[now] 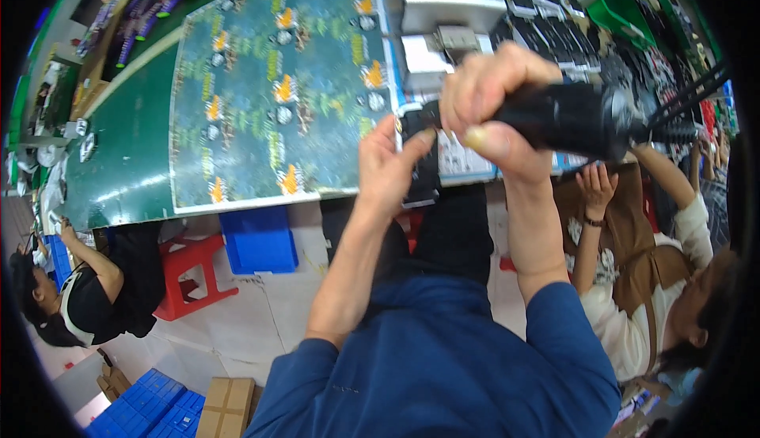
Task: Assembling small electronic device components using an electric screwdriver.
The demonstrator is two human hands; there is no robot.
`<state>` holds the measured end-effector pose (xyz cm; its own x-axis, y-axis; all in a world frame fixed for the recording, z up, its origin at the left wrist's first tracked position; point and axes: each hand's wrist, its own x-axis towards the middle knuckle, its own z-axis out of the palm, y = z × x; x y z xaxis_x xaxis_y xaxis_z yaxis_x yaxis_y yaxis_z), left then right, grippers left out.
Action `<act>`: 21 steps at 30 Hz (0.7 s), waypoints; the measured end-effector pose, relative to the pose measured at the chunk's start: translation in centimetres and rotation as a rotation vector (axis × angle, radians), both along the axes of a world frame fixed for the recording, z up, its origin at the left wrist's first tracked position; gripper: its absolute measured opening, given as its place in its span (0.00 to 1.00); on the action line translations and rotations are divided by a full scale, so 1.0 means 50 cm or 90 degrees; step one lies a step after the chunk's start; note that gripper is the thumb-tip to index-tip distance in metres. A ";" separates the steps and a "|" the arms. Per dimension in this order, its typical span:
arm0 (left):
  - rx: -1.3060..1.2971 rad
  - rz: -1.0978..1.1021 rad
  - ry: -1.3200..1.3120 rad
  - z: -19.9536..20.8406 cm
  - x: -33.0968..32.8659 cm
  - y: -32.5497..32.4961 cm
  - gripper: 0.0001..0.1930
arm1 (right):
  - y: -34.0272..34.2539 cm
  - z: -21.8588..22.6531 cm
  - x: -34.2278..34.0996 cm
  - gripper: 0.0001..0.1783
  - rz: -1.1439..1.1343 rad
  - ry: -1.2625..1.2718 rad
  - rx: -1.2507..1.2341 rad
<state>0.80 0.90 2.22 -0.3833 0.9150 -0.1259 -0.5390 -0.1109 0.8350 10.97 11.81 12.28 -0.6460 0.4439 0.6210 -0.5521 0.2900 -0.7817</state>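
My right hand [495, 109] is wrapped round a black electric screwdriver [574, 121], which lies nearly level with its tip toward the left and cables trailing off to the right. At that tip, my left hand [382, 165] pinches a small black part [413, 123] between thumb and fingers. The part's details are too small and partly covered by the fingers. Below it, a flat dark piece [423, 183] hangs by the table edge; I cannot tell whether it joins the held part. Both hands are over the right edge of a patterned sheet [261, 97] with orange and green prints.
Grey bins [455, 6] and rows of black parts [542, 34] stand beyond my right hand. A green tabletop [127, 153] extends left. Co-workers sit at left and right, one person's hand [595, 188] close to my right arm. A blue tub [257, 240] and red stool [194, 276] stand below.
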 end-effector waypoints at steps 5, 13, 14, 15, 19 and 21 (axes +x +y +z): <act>-0.030 -0.012 0.036 -0.042 0.006 -0.006 0.12 | -0.015 -0.027 0.000 0.15 -0.001 0.078 -0.062; 0.019 0.014 -0.340 -0.043 -0.021 -0.039 0.15 | -0.015 0.013 0.024 0.11 -0.042 0.218 -0.121; 0.031 0.007 -0.406 -0.048 -0.031 -0.045 0.16 | 0.002 0.013 0.033 0.11 -0.083 0.213 -0.094; 0.027 -0.009 -0.434 -0.036 -0.039 -0.049 0.22 | 0.008 0.023 0.036 0.09 -0.124 0.199 -0.101; 0.085 -0.048 -0.249 -0.052 -0.040 -0.037 0.36 | 0.061 0.001 0.039 0.06 -0.235 0.122 -0.091; 0.076 -0.021 -0.222 -0.046 -0.046 -0.036 0.36 | 0.062 0.023 0.024 0.05 -0.240 0.088 -0.090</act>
<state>-1.51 -0.89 -0.09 -0.3056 0.9425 -0.1356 -0.7940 -0.1736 0.5826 12.15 14.88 13.41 -0.3364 0.7207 0.6062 -0.5306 0.3867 -0.7543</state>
